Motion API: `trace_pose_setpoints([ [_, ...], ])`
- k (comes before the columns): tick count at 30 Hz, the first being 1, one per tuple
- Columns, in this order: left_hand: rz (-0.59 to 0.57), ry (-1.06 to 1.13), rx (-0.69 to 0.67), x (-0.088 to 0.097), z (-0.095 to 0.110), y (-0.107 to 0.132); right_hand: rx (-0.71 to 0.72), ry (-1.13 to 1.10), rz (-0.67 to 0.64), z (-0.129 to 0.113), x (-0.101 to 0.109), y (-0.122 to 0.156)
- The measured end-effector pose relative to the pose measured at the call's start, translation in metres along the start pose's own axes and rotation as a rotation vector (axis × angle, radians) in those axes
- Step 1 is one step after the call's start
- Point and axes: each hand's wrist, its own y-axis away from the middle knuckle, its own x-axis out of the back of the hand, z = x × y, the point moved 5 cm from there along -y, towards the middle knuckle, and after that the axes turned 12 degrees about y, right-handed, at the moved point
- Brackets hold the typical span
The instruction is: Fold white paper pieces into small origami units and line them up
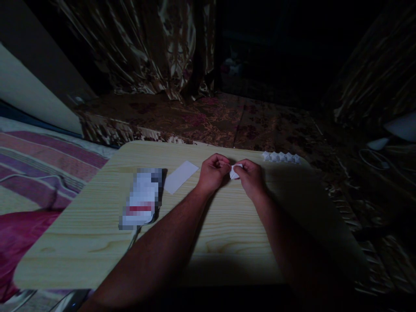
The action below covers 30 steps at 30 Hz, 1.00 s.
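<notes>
A small folded piece of white paper (233, 173) is pinched between both hands above the far half of the wooden table (224, 234). My left hand (212, 173) has its fingers curled in, with thumb and fingertips at the paper's left edge. From the other side, my right hand (251, 177) grips the paper with thumb and forefinger. A flat white sheet of paper (181, 177) lies to the left of my left hand. Several small folded white paper pieces (281, 157) stand in a row near the table's far right corner.
A blurred-out phone-like device (141, 199) with a cable (133, 237) lies on the table's left side. Left of the table is a striped bedspread (39, 160). Patterned cloth (195, 117) and curtains (169, 47) are behind it. A white lamp-like object (401, 128) is at far right.
</notes>
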Motion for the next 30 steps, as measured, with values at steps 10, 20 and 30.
trace_pose_setpoints([
  [10,0.033,-0.028,0.008,0.0010,0.0023,0.0000,-0.054,-0.034,-0.062,-0.0072,-0.0009,0.0043],
  [20,0.068,0.043,0.020,0.0044,-0.0011,-0.0008,-0.018,-0.032,-0.051,-0.0019,0.0032,0.0016],
  [30,-0.016,0.007,0.158,0.0007,-0.0062,-0.0003,-0.019,-0.057,-0.059,-0.0019,0.0044,-0.0010],
])
